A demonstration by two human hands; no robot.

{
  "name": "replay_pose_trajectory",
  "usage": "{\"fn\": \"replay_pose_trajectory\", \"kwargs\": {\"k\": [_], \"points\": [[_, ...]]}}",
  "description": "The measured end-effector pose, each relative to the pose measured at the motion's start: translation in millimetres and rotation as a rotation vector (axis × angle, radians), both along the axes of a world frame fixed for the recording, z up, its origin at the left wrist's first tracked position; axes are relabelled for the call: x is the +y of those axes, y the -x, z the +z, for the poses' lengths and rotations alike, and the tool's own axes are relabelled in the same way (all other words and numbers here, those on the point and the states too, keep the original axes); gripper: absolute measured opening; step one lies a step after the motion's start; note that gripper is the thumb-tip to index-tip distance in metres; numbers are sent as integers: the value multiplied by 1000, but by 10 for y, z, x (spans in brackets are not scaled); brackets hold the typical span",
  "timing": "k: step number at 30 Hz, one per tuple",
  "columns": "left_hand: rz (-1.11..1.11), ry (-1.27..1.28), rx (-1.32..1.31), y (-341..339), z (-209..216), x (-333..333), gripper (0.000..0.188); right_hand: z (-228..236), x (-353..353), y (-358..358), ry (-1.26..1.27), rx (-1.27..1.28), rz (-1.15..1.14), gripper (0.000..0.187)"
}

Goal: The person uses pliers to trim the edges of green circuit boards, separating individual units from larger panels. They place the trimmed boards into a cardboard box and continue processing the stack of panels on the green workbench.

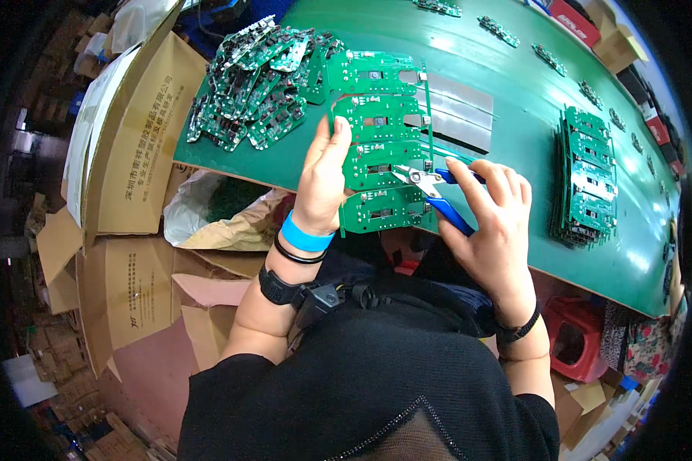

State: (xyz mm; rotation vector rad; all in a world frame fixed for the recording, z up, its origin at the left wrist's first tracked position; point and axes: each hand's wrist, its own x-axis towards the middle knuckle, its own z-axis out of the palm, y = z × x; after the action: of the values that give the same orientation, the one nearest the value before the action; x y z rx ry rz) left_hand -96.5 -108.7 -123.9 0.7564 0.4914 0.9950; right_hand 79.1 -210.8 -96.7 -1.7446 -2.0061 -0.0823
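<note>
My left hand (324, 173) grips the left edge of a green circuit board panel (370, 154), several joined boards in one column, held up over the table's front edge. In my right hand (494, 211) is a pair of cutting pliers (427, 180) with blue handles, fingers wrapped around them. Their jaws are parted and lie over the right side of the panel, at the third board down. Whether the tips touch the board I cannot make out. Thin green strips still run along the panel's long sides.
A heap of separate circuit boards (257, 84) lies on the green table (507, 73) at the far left. Behind the panel is a grey metal plate (469, 115). A stack of board panels (588, 177) stands at right. An open cardboard box (134, 154) and red stool (580, 334) flank me.
</note>
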Motion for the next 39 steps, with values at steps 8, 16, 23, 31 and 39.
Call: {"fn": "replay_pose_trajectory", "kwargs": {"k": [8,16,23,31,39], "points": [[49,-102,67,-37,41,-24,36,-14,31,51,0,-32,-3,59],[79,-132,100,-61,57,-25,36,-34,31,54,24,-40,-5,58],[81,-98,92,-53,63,-20,35,-49,51,33,-27,-47,25,57],[79,-57,34,-13,9,11,34,-178,76,28,-71,49,19,58],[-379,347,-441,223,-214,104,52,-136,88,-133,-188,194,-121,43]]}}
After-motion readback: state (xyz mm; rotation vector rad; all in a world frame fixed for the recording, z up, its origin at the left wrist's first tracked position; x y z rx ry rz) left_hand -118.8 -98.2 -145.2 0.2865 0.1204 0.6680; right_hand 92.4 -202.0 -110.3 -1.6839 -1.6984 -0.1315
